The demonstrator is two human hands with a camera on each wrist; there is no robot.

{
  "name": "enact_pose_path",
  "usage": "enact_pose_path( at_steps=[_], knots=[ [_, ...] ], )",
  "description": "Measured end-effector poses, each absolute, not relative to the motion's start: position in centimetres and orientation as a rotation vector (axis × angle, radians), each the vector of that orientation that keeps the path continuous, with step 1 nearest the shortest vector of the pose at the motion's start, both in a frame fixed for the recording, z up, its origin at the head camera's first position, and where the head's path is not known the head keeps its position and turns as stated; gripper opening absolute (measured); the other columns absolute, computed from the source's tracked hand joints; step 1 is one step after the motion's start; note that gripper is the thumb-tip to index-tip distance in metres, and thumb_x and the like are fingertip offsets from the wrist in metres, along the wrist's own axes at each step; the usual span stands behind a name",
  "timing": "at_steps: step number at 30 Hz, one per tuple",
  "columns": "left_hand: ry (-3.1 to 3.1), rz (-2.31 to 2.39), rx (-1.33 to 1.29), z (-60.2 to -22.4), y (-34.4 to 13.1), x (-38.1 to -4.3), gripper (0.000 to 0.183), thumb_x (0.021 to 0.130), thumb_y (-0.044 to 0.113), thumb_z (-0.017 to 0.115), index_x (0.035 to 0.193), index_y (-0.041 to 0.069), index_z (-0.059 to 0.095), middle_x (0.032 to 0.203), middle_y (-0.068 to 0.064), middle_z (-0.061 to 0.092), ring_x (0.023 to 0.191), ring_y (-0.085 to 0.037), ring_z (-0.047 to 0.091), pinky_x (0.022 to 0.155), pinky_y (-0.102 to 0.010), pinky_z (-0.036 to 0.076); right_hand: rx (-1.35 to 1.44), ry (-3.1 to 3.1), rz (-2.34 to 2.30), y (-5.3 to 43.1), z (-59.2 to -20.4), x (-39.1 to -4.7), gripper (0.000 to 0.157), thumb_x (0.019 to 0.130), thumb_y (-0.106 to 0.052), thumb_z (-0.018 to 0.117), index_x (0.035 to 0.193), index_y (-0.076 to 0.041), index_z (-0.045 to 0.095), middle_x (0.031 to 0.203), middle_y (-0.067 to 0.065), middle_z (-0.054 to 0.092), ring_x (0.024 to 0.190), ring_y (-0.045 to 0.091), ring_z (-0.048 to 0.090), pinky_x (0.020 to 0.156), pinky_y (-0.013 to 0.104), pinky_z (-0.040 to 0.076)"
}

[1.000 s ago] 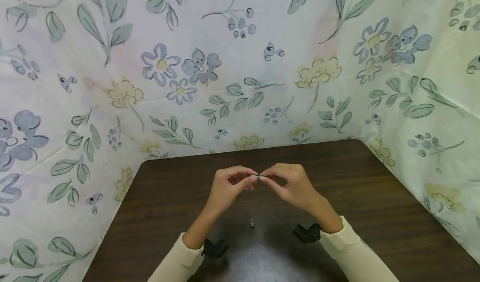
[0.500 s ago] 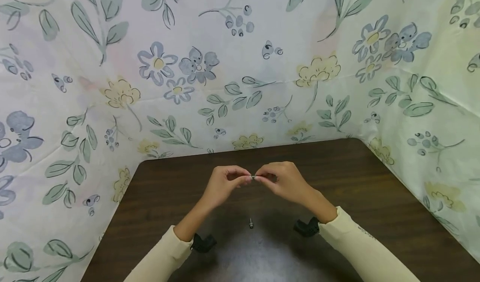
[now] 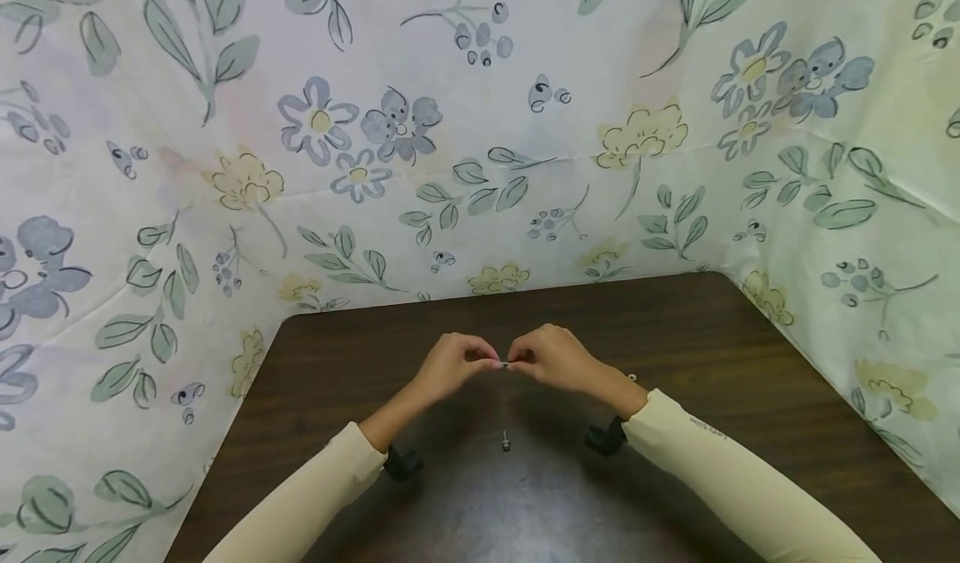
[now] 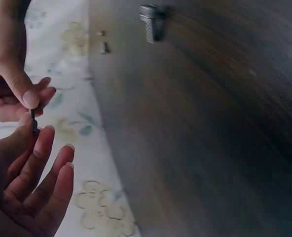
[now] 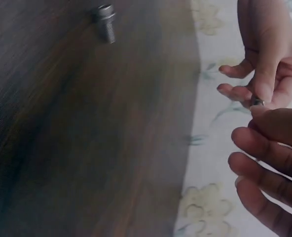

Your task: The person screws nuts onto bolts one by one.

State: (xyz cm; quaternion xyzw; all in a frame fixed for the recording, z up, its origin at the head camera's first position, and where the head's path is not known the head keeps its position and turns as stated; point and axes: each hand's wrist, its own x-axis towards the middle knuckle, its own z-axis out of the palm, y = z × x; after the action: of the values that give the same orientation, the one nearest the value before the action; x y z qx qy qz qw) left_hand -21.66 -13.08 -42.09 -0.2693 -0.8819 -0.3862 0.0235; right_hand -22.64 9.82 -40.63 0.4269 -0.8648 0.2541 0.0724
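Note:
In the head view my left hand (image 3: 444,367) and right hand (image 3: 553,359) meet over the far middle of the table. Between their fingertips is a small bolt (image 3: 504,365), pinched from both sides. The left wrist view shows this bolt (image 4: 34,124) as a dark metal piece with a narrow and a wider part; fingertips hide much of it. My left thumb and index finger pinch the wider part, while my right thumb and fingers hold the narrow end. The other fingers of both hands are spread loosely. A bolt with a washer (image 5: 107,22) lies on the table nearer me.
A brown wood-grain table (image 3: 360,355) is under the hands, with floral cloth (image 3: 480,171) hanging behind and at both sides. Beyond my right forearm lies a tiny light piece (image 3: 632,377); the left wrist view shows a small metal piece (image 4: 104,48) there.
Both hands have moved slightly left in the head view, keeping their pinch on the small bolt. A tiny piece beyond the right forearm has come into view. The bolt on the table stays put.

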Motion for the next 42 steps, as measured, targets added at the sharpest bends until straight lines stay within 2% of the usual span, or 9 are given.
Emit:
enact_pose_path(
  at_steps=[5, 17, 30, 35, 42],
  knots=[
    [-2.782, -1.121, -0.861, -43.8, -13.2, -23.0, 0.006, 0.089, 0.020, 0.079, 0.089, 0.014, 0.079, 0.082, 0.007, 0.074, 0.071, -0.005, 0.064, 0.065, -0.025, 0.055, 1.275, -2.682, 0.692, 9.0, -42.4, -24.0, 0.008, 0.090, -0.017, 0.080, 0.083, -0.018, 0.077, 0.073, -0.012, 0.068, 0.058, -0.003, 0.053, 0.051, 0.019, 0.047],
    [-2.923, -0.912, -0.883, -47.2, -13.5, -23.7, 0.009, 0.087, 0.027, 0.082, 0.085, 0.018, 0.080, 0.080, 0.011, 0.074, 0.067, -0.001, 0.059, 0.059, -0.022, 0.050, 1.243, -2.840, 0.528, 7.3, -46.1, -24.7, 0.014, 0.084, -0.020, 0.086, 0.073, -0.021, 0.077, 0.071, -0.013, 0.069, 0.062, 0.002, 0.059, 0.053, 0.023, 0.051],
    [-2.975, -0.862, -0.896, -47.1, -13.2, -23.5, 0.012, 0.084, 0.023, 0.085, 0.079, 0.017, 0.076, 0.071, 0.009, 0.069, 0.058, -0.002, 0.056, 0.053, -0.021, 0.047, 1.156, -2.854, 0.512, 6.9, -46.9, -24.5, 0.018, 0.081, -0.021, 0.087, 0.070, -0.023, 0.073, 0.069, -0.012, 0.067, 0.061, 0.004, 0.059, 0.050, 0.027, 0.050],
    [-3.004, -0.827, -0.889, -47.0, -13.0, -23.4, 0.012, 0.085, 0.024, 0.085, 0.082, 0.017, 0.075, 0.070, 0.010, 0.067, 0.058, -0.002, 0.055, 0.052, -0.021, 0.046, 1.119, -2.866, 0.524, 7.0, -46.9, -24.2, 0.022, 0.082, -0.023, 0.087, 0.069, -0.024, 0.070, 0.068, -0.013, 0.064, 0.060, 0.004, 0.057, 0.049, 0.027, 0.049],
    [-3.032, -0.793, -0.916, -46.8, -12.8, -23.5, 0.012, 0.084, 0.023, 0.086, 0.086, 0.018, 0.075, 0.070, 0.009, 0.066, 0.059, -0.003, 0.055, 0.052, -0.022, 0.046, 1.136, -2.861, 0.528, 7.1, -47.0, -24.1, 0.017, 0.082, -0.019, 0.086, 0.072, -0.022, 0.072, 0.070, -0.013, 0.065, 0.062, 0.005, 0.058, 0.052, 0.026, 0.050]
  ],
)
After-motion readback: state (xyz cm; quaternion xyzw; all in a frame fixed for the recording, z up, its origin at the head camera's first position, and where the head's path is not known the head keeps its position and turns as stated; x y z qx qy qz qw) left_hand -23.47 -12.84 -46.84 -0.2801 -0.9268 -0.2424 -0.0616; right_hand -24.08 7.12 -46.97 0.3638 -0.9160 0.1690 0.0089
